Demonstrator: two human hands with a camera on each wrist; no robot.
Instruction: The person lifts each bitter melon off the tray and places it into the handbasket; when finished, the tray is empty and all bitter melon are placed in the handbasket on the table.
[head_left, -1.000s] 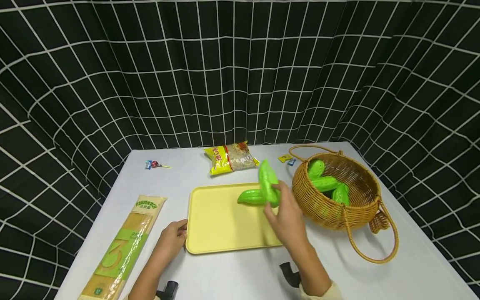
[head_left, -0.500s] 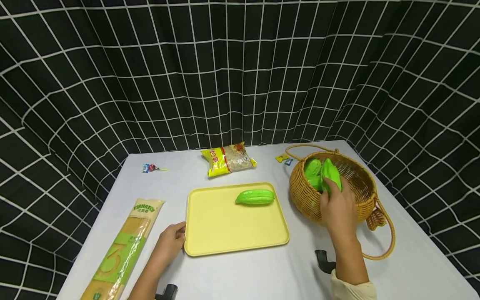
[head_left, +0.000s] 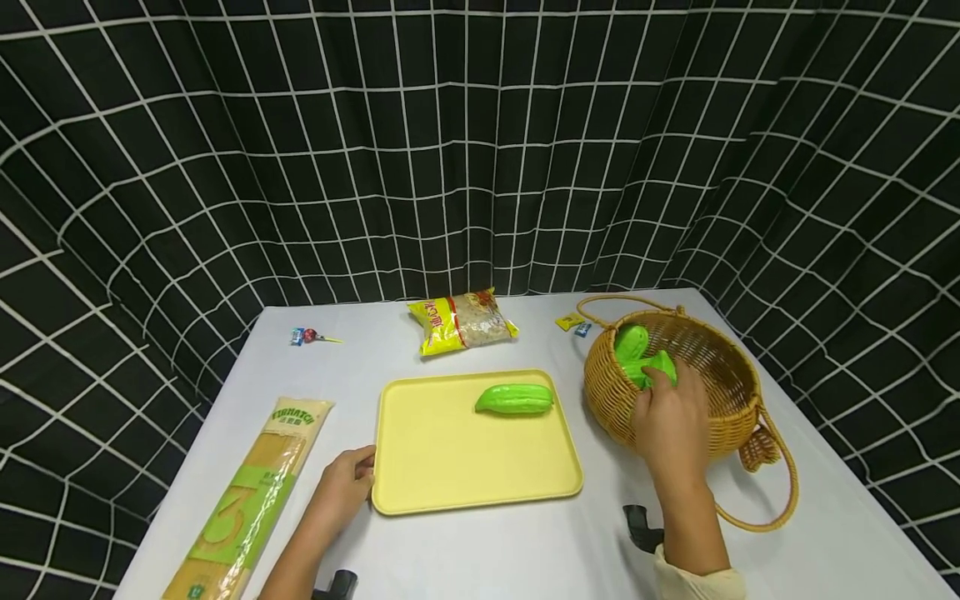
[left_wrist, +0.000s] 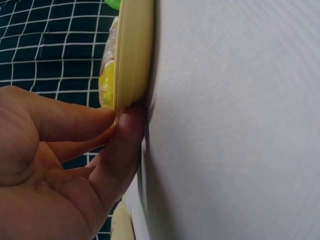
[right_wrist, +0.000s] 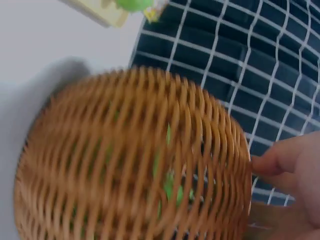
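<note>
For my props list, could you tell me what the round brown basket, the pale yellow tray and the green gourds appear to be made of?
The round brown basket looks like woven wicker or rattan: open strands show. The pale yellow tray seems matte moulded plastic, smooth with a rolled rim. The green gourds look like glossy plastic replicas, judging by their bright uniform sheen, though that is uncertain.

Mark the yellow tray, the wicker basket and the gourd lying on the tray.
yellow tray (head_left: 450, 467), head view, bare floor of the tray.
wicker basket (head_left: 720, 358), head view, inner woven wall.
green gourd on the tray (head_left: 514, 398), head view, middle of its body.
</note>
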